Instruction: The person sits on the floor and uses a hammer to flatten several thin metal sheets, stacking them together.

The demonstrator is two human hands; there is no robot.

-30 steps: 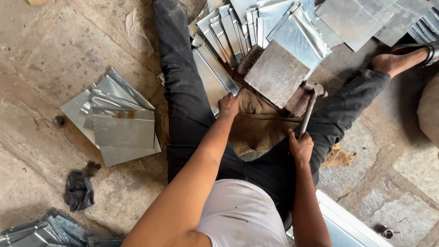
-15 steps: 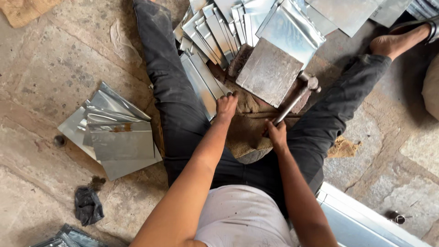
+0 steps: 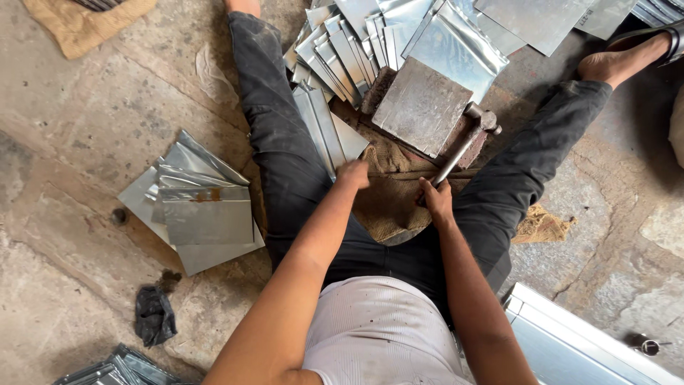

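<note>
Compared with the earlier views, the hammer (image 3: 463, 146) had been lowered until its head lay at the edge of the thick metal block (image 3: 422, 107), at 1 o'clock from the right hand (image 3: 434, 201), which was closed around the handle. The left hand (image 3: 354, 173) was curled shut at the burlap (image 3: 388, 203); whether anything was held could not be told. No packages or signs were seen; folded shiny sheets (image 3: 203, 207) were stacked at 9 o'clock
</note>
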